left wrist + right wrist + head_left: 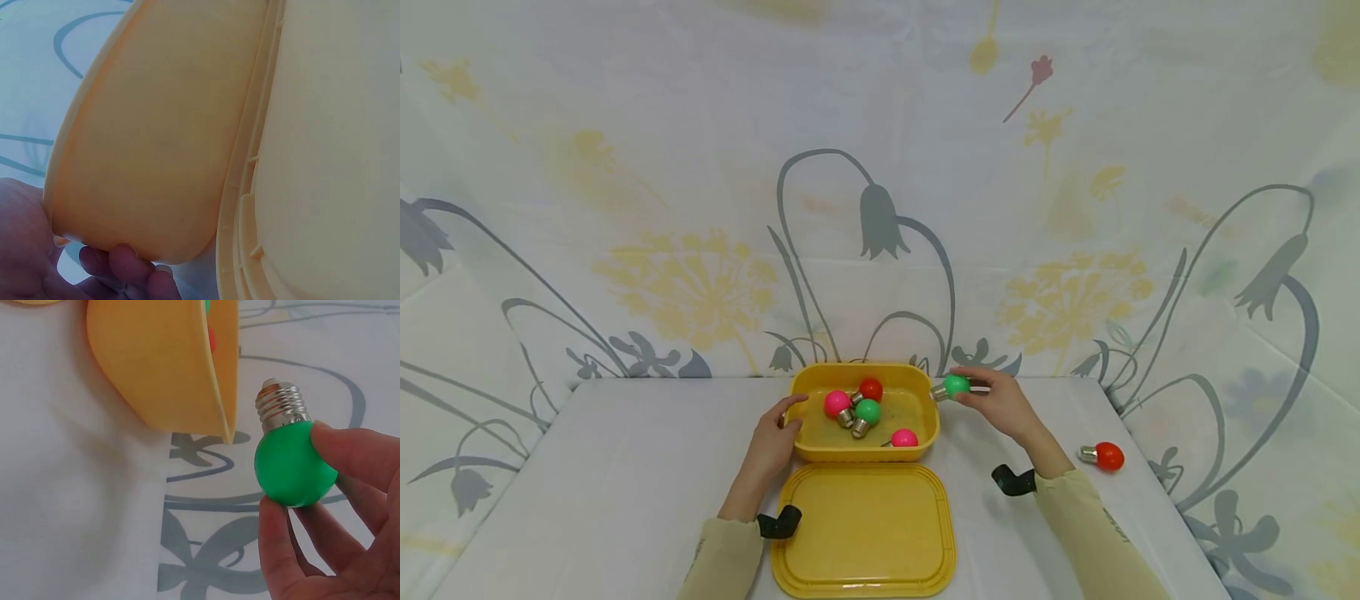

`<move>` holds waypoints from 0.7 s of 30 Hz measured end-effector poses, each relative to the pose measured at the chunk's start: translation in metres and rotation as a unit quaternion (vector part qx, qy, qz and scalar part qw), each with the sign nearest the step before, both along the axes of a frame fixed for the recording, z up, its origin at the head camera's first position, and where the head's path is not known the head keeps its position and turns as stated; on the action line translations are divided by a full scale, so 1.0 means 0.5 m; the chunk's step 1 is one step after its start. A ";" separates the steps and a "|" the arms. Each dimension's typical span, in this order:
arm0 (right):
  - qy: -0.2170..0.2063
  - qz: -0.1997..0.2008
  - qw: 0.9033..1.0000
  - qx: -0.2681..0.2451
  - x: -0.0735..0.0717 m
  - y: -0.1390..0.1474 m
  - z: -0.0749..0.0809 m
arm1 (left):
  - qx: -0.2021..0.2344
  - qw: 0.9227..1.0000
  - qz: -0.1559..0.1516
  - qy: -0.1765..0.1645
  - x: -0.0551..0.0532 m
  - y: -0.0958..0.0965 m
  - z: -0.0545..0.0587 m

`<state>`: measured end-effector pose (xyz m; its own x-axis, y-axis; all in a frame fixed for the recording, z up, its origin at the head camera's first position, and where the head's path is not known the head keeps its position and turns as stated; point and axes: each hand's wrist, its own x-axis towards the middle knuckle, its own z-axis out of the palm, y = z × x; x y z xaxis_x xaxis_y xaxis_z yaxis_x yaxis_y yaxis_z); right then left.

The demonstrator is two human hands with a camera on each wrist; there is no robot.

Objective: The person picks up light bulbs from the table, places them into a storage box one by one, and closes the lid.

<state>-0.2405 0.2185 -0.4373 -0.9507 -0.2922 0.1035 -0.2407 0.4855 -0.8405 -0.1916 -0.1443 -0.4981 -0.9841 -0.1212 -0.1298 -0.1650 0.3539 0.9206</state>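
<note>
My right hand (1002, 406) pinches a green light bulb (294, 464) by its round globe, between thumb and fingertips. In the head view its silver screw base points left, right at the right rim of a yellow plastic box (867, 456). My left hand (772, 437) holds that box by its left end. In the left wrist view the fingers (130, 265) curl against the box's end wall. Inside lie a red bulb (872, 388), another green bulb (868, 410) and two pink bulbs, one near the left (836, 404) and one by the front wall (904, 437).
A yellow lid (863, 530) lies flat in front of the box, close to its front wall. Off to the right, a red bulb (1108, 456) rests on the white tabletop (647, 483). A flower-printed cloth (715, 167) hangs behind and at both sides.
</note>
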 end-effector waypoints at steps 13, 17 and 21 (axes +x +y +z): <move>0.025 0.022 0.999 0.012 -0.007 -0.021 0.004 | 0.004 1.000 -0.002 0.000 0.004 -0.001 0.003; 0.020 0.029 0.999 0.020 -0.010 -0.028 0.003 | 0.003 1.000 -0.002 -0.001 0.003 -0.001 0.001; 0.011 0.036 0.999 0.030 -0.014 -0.034 0.002 | 0.002 1.000 0.000 0.000 0.001 -0.001 0.001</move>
<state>-0.2475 0.2015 -0.4362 -0.9250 -0.3651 0.1051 -0.2948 0.5155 -0.8046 -0.1909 -0.1447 -0.4976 -0.9841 -0.1199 -0.1309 -0.1654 0.3507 0.9218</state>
